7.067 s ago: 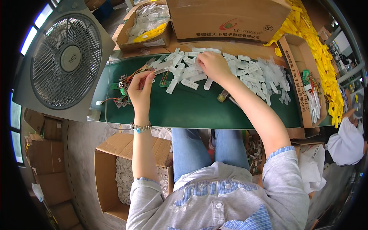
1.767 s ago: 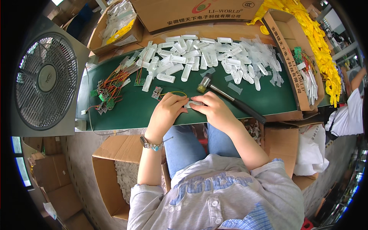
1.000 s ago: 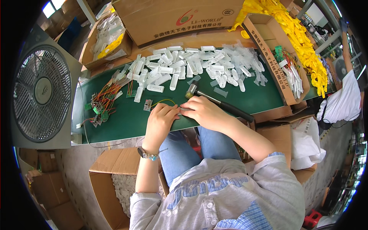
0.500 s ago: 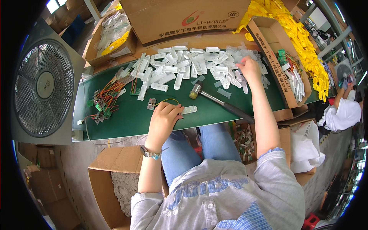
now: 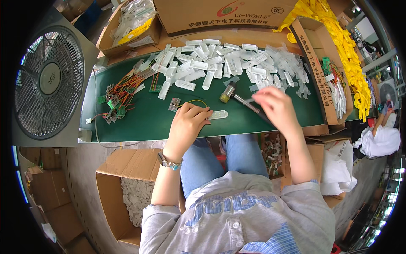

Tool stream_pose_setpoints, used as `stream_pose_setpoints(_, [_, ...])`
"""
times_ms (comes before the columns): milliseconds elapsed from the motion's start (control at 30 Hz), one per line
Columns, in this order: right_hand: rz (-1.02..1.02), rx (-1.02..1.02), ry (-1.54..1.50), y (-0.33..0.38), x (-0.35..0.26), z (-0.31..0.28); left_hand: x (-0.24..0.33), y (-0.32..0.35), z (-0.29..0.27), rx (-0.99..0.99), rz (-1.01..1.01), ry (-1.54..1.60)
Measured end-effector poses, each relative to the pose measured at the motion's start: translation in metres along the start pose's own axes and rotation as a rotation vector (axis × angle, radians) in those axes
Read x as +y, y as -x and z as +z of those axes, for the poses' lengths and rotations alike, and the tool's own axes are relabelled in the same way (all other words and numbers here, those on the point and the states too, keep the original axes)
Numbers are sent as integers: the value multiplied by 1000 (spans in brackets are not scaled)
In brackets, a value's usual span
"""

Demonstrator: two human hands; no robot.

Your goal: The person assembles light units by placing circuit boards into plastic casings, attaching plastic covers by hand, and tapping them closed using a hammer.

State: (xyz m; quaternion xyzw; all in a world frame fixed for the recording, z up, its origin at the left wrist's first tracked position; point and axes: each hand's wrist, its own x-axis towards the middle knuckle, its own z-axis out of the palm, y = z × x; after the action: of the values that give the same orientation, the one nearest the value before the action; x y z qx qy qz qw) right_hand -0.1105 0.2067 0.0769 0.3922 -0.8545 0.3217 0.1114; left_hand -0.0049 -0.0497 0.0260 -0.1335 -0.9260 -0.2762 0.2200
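My left hand (image 5: 189,122) rests on the green mat (image 5: 139,122) and pins down one end of a white oblong plastic case (image 5: 219,114); a thin yellow wire (image 5: 195,101) loops over my fingers. My right hand (image 5: 275,106) hovers above the mat's right part, fingers pinched on a small pale plastic piece (image 5: 255,98). A small hammer (image 5: 229,92) lies between my hands, its dark handle running under my right hand. A loose pile of white cases (image 5: 220,63) covers the far side of the mat.
Wired circuit boards (image 5: 120,97) lie at the mat's left, one small board (image 5: 174,104) near my left hand. A box fan (image 5: 48,80) stands left. Cardboard boxes (image 5: 321,55) and yellow parts (image 5: 344,46) are right; a box of white pieces (image 5: 135,197) sits below. A person (image 5: 382,135) crouches far right.
My right hand has come back from the pile of white cases toward me with a small pale piece pinched in it. My left hand has stayed on the white case.
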Motion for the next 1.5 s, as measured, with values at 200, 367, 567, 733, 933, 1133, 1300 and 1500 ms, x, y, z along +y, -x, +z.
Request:
stream_pose_setpoints(200, [-60,-103,165,57,-25,26,3,-4,-1,-51,-46,33])
stream_pose_setpoints(367, [-137,-30,209,63,-22,43,3,-2,-3,-58,-116,49])
stream_pose_setpoints(567, [-206,28,138,25,-32,48,3,0,-3,-49,-127,77])
stream_pose_setpoints(733, [-269,6,44,10,-30,72,3,-1,1,-35,-130,75])
stream_pose_setpoints(933, [-245,-25,27,5,-27,78,2,0,0,-27,-121,85])
stream_pose_setpoints(1133, [-256,-43,57,5,-30,75,4,-1,-1,-32,-79,33])
stream_pose_setpoints(1300, [-283,-44,128,8,-36,72,2,-1,1,-41,-28,32])
stream_pose_setpoints(1500, [-231,-11,97,21,-40,80,5,3,-1,-45,-29,34])
